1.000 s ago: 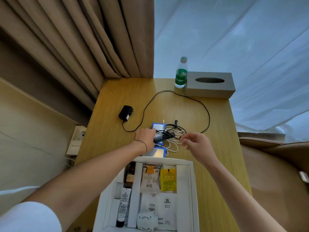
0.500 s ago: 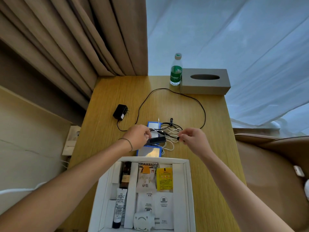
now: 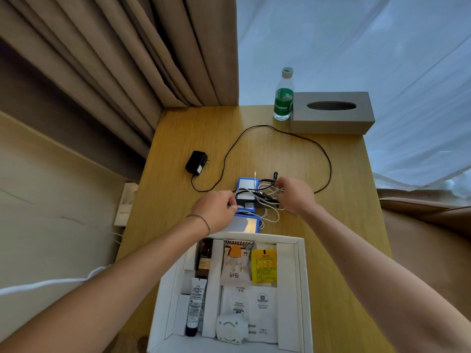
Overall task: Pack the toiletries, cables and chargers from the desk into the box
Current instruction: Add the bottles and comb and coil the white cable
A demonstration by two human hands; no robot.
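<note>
From the head view, the wooden desk [image 3: 344, 250] runs from the beige curtain [image 3: 114, 72] at far left to the sheer white drape at far right; bare grainy wood lies open along its right side and across the far left corner. The white cardboard box [image 3: 302, 289] sits at the near edge, its dividers forming long compartments. It holds one dark brown bottle [image 3: 204, 258], one white tube with a black cap [image 3: 195, 307], one yellow sachet [image 3: 264, 267], one pale snack packet [image 3: 235, 266], two flat white sachets and one rounded white plug adapter [image 3: 230, 328]. Just beyond the box lie two blue-edged rectangular cases [image 3: 246, 223], with a tangle of white cables [image 3: 271, 193] and a dark bristled comb between them. The left hand [image 3: 216, 208] has its fingers curled, pinching a white cable at the left of the tangle. The right hand [image 3: 295, 192] curls its fingers over the cables at the right side. One black charger [image 3: 195, 163] lies far left, its thin black cord [image 3: 305, 142] looping wide across the desk. At the far edge stand one green-labelled plastic water bottle [image 3: 283, 98] and, touching it, one grey rectangular tissue box [image 3: 331, 114] with an oval slot.
</note>
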